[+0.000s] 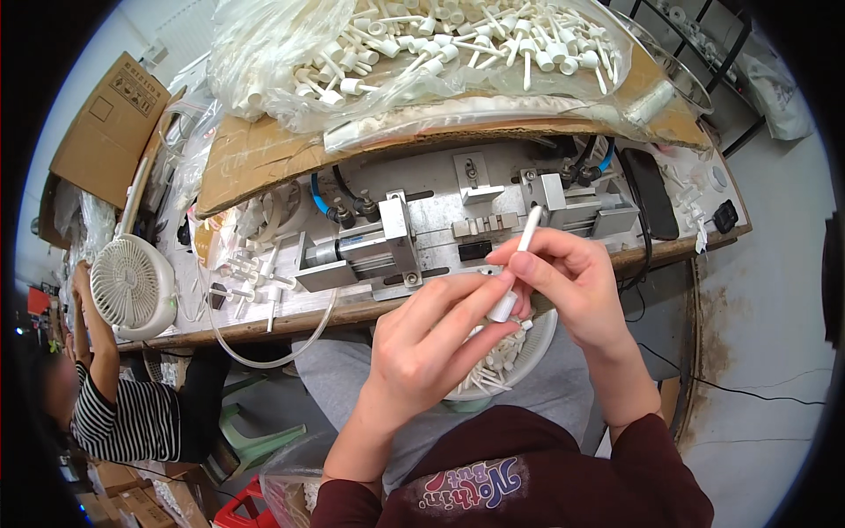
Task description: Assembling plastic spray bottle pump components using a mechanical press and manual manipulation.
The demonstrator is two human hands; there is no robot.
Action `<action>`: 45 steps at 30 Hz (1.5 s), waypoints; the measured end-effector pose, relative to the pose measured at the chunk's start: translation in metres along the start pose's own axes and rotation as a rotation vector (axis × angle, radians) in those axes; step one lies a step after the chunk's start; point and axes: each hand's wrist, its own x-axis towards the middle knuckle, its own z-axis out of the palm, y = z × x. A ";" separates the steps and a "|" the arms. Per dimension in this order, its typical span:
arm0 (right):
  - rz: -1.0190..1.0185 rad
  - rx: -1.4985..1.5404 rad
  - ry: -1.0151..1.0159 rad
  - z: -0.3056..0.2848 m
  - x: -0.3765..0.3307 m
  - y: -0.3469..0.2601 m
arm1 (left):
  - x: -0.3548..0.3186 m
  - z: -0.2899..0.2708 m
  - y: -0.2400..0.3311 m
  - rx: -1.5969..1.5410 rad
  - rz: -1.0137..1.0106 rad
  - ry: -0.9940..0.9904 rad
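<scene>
My left hand (436, 339) and my right hand (568, 282) meet in front of me over a white bowl (528, 356) that rests on my lap. Between them they hold one small white plastic part (519, 264): a thin tube with a wider cap at its lower end. My right fingers pinch the tube near its middle, and my left thumb and forefinger grip the cap end. The bowl holds several more white stemmed parts (493, 365), partly hidden by my hands.
A metal pneumatic jig (396, 242) with blue hoses sits on the bench just beyond my hands. Behind it a cardboard sheet (264, 158) carries clear bags of white parts (422, 44). A white fan (132, 286) stands at left, where another person in a striped top (123, 414) sits.
</scene>
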 end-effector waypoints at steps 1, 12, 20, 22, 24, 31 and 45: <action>0.016 -0.016 -0.040 0.001 0.005 -0.003 | -0.001 -0.001 -0.001 0.016 0.011 0.028; -0.749 -1.253 0.326 -0.044 0.158 -0.049 | -0.013 0.003 -0.011 0.090 -0.198 0.014; -0.614 -1.821 -0.190 -0.049 0.269 -0.040 | -0.020 0.038 -0.031 0.311 -0.092 -0.065; -0.383 -1.802 -0.297 -0.033 0.258 -0.052 | -0.019 0.040 -0.034 0.349 -0.079 -0.079; -0.372 -1.801 -0.298 -0.027 0.251 -0.056 | -0.016 0.039 -0.033 0.354 -0.072 -0.131; -0.563 -1.804 -0.268 -0.052 0.224 -0.054 | -0.010 0.039 -0.033 0.428 -0.032 -0.188; -0.676 -1.446 0.019 -0.067 0.186 -0.079 | -0.013 0.034 -0.020 0.512 -0.058 -0.109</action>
